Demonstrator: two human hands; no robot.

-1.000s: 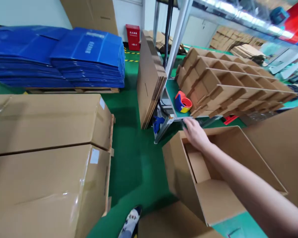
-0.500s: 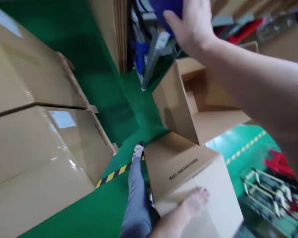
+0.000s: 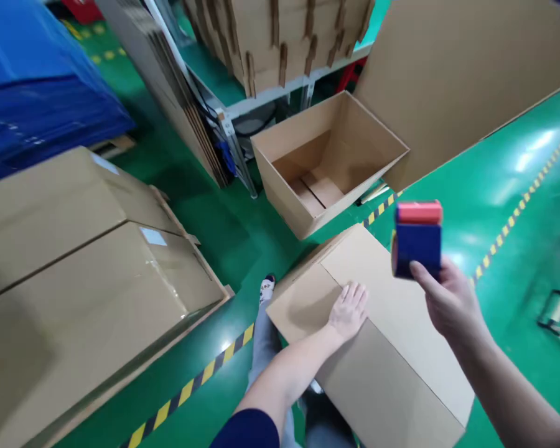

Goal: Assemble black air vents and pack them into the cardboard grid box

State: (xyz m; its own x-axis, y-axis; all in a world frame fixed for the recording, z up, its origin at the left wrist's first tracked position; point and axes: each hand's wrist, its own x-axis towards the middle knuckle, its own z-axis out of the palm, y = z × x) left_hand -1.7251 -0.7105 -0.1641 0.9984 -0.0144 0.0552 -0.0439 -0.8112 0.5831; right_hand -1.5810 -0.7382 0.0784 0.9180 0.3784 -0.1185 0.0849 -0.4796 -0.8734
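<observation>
My left hand lies flat on the top of a closed cardboard box, fingers stretched out near the seam where the flaps meet. To the right, my right hand grips a blue and red tape dispenser, thumb on its near face. It is held up above the box's right side, apart from the cardboard. Just beyond stands an open cardboard box with nothing visible inside but its bottom flaps.
Large taped cartons stand on a pallet at left, with a blue-covered stack behind. Flat cardboard sheets lean on a metal-framed table. A big cardboard panel rises at right. Striped floor tape crosses the green floor.
My right hand has come down from the table side with the tape dispenser, to above the closed box. My left hand stays on the box top. The view has shifted and turned.
</observation>
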